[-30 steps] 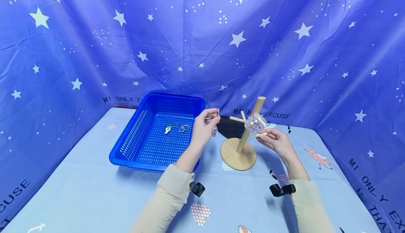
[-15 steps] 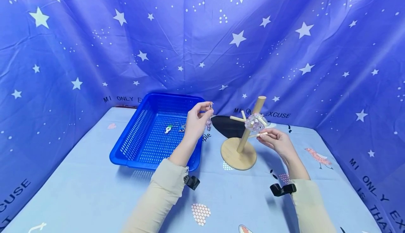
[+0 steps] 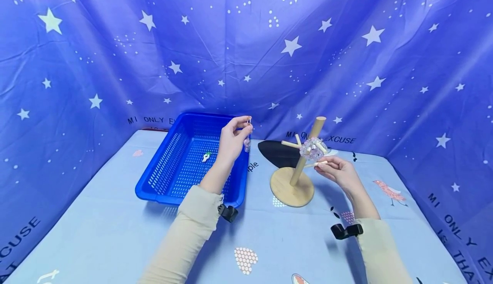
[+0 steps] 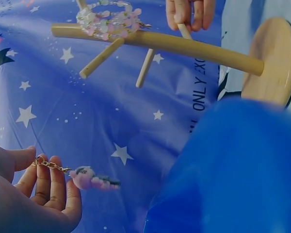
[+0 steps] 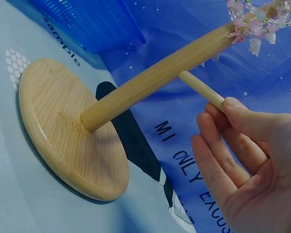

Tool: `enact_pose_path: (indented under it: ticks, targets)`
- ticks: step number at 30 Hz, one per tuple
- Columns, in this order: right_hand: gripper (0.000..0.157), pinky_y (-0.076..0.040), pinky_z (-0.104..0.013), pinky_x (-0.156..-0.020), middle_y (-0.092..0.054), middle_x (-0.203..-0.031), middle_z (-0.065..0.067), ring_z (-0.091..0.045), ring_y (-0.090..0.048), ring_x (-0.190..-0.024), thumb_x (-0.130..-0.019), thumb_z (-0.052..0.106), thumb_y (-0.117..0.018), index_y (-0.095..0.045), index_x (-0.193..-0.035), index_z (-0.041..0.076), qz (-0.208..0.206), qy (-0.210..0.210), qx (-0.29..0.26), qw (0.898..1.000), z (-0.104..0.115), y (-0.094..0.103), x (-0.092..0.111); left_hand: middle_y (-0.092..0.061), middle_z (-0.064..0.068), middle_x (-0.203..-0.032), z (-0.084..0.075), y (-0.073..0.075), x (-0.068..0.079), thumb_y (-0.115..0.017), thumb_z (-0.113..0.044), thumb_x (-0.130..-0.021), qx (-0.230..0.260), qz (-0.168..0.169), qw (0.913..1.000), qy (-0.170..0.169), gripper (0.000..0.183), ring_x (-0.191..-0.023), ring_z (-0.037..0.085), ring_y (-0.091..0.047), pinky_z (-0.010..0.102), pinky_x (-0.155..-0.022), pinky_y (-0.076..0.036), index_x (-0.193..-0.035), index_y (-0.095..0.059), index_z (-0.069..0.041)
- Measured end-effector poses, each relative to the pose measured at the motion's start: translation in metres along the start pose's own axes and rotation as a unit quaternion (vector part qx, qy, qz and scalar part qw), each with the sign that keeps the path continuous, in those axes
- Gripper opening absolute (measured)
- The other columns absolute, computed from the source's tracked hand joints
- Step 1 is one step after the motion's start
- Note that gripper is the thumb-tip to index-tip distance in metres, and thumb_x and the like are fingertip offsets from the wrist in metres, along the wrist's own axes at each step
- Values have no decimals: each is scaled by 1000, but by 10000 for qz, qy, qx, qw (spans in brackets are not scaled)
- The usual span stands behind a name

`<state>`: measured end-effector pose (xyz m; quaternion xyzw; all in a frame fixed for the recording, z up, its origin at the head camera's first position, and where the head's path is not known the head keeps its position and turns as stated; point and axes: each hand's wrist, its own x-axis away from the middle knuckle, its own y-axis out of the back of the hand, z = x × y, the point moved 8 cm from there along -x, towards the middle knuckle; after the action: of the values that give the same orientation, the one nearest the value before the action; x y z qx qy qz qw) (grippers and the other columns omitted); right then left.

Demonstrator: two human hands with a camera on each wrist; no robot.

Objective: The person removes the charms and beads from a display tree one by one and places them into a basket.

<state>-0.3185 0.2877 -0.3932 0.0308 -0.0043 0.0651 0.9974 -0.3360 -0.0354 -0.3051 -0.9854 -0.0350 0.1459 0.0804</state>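
My left hand (image 3: 233, 142) pinches the ring end of a keychain (image 4: 89, 178) over the right side of the blue basket (image 3: 143, 186). A gold chain with a pink charm dangles from the fingertips. With thumb and fingers, my right hand (image 3: 340, 173) pinches a low peg (image 5: 203, 90) of the wooden stand (image 3: 298, 173). Round a higher peg hangs a beaded bracelet (image 3: 313, 148) in pink and clear beads. Inside the basket lies a small white and green charm (image 3: 206, 157); my left arm hides part of the basket floor.
The stand's round base (image 5: 72, 136) rests on a light blue patterned cloth (image 3: 115, 241) to the right of the basket. A blue star-printed curtain (image 3: 231, 40) rises behind. More bare pegs (image 4: 102, 58) stick out from the post.
My left hand has moved left with the keychain, from beside the stand to over the basket's right side. My right hand keeps its hold on the peg.
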Motion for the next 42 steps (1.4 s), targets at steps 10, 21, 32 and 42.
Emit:
enact_pose_path:
  ticks: [10, 21, 32, 42]
  targets:
    - [9, -58, -18, -87, -75, -92, 13, -1, -71, -91, -97, 12, -65, -66, -105, 15, -51, -75, 139, 9999, 0, 2, -3, -61, 0, -86, -17, 3, -14, -62, -1, -96, -124, 47, 9998, -164, 29, -50, 11, -50, 23, -45, -47, -124, -63, 2]
    - [9, -58, -18, -86, -75, -92, 13, -1, -72, -91, -96, 12, -66, -65, -105, 14, -61, -56, 115, 9999, -1, 3, -5, -61, -1, -88, -26, 15, -32, -61, -5, -97, -249, 13, 9996, -102, 31, -54, 12, -51, 21, -47, -47, -127, -62, 0]
    - [8, -58, -18, -86, -75, -92, 12, -1, -72, -90, -96, 12, -65, -65, -104, 14, -67, -63, 80, 9999, -5, 3, -4, -63, -5, -84, -16, 37, -48, -63, -2, -95, -582, -222, 9979, -155, 31, -59, 0, -56, 16, -51, -47, -125, -62, 5]
    - [6, -58, -19, -86, -75, -91, 12, -2, -72, -90, -96, 13, -65, -66, -102, 16, -100, -27, 119, 9999, -5, 4, -4, -61, -20, -74, -8, 53, -57, -64, -4, -95, -777, -170, 9968, 24, 33, -71, -1, -61, 15, -69, -51, -128, -62, 4]
